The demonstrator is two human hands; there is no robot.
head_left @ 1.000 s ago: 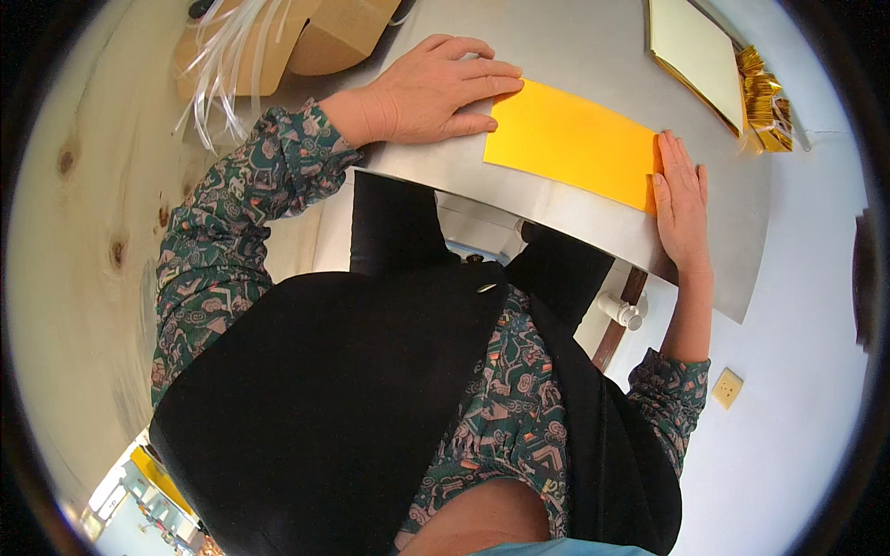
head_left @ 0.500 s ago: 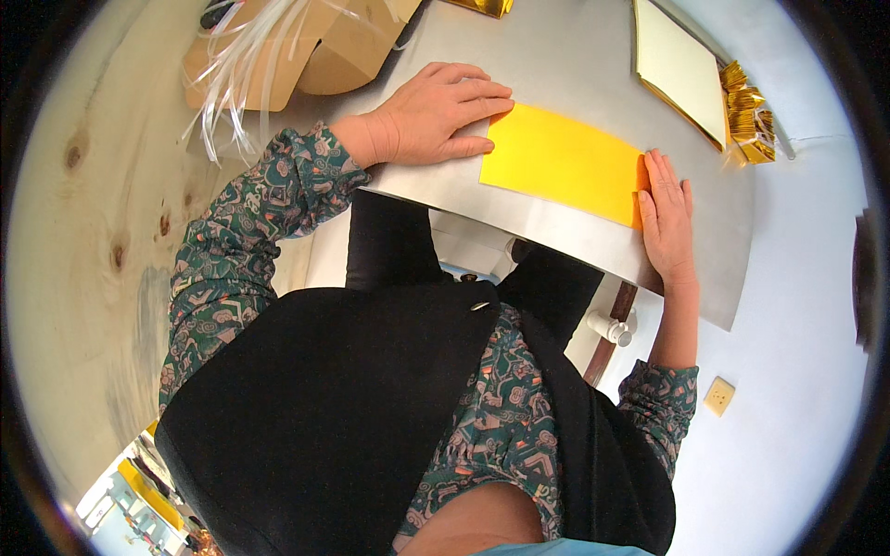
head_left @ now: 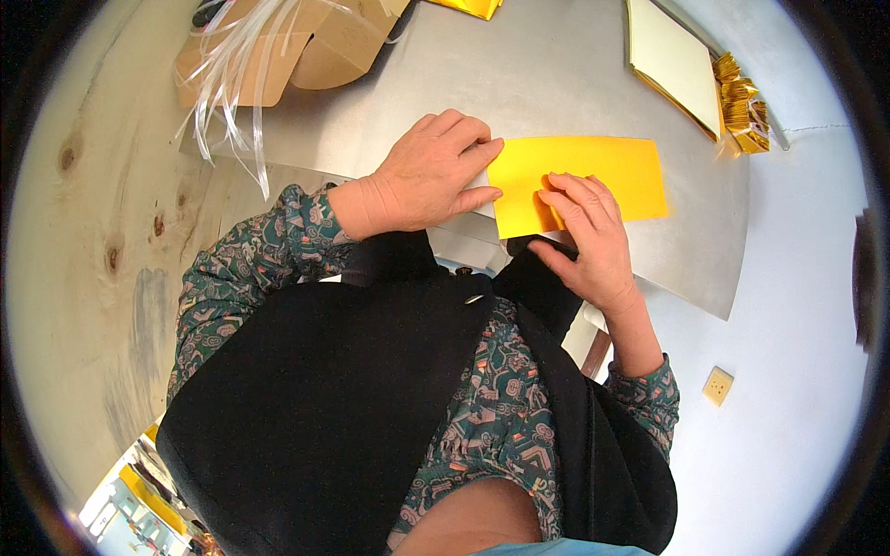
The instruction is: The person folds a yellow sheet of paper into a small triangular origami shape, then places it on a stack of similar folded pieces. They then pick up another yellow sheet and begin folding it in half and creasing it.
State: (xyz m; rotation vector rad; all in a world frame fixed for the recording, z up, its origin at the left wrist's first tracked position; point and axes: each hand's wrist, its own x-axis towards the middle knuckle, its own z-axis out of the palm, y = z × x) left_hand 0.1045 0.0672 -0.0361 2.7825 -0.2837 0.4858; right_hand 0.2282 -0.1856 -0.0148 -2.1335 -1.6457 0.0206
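A flat, oblong sheet of yellow paper lies at the near edge of a grey metal table, part of it overhanging. My left hand grips its left end, forefinger and thumb apart along that end. A little white shows between them. Over the near edge of the paper bends my right hand, fingers curled on top and thumb below the edge. The paper looks slightly raised under these fingers. Whether it is one sheet or several layers, I cannot tell.
The grey metal table curves away ahead. A brown cardboard box with white plastic strips stands at far left. At far right lie a cream pad and bundled gold foil. More gold foil sits at the top.
The yellow paper has come nearer me and turned a little. My right hand left its right end and now grips the near edge. My left hand moved nearer with its fingers more bent.
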